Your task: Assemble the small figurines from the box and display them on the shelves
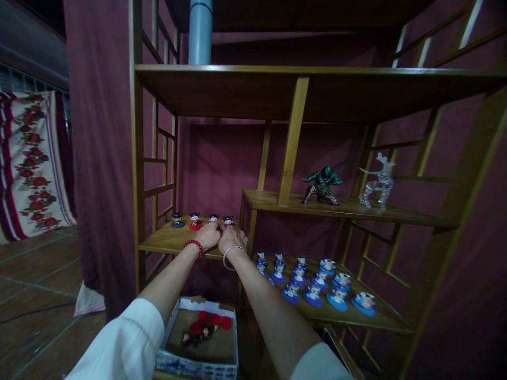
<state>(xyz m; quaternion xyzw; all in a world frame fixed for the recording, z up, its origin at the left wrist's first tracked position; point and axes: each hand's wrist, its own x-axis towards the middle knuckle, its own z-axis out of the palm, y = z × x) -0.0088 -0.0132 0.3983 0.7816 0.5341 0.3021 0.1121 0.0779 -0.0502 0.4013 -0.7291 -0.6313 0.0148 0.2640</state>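
Both my hands reach to the low left shelf, where small black-haired figurines stand in a row. My left hand [208, 236], with a red bead bracelet, has its fingers curled in front of a figurine [213, 218]. Right beside it, my right hand [233, 241], wearing a silver bangle, closes at the base of the rightmost figurine [227, 220]. The fingertips of both hands meet there and are partly hidden. To the left stand a figurine on a red base [194, 221] and one on a dark base [177, 220].
Below my arms, an open cardboard box [236, 343] holds several figurines with red bases. Blue-based figurines [312, 294] fill the lower right shelf. Above them stand a green muscular figure [322, 184] and a clear deer figure [379, 182]. A wooden upright [293, 142] divides the rack.
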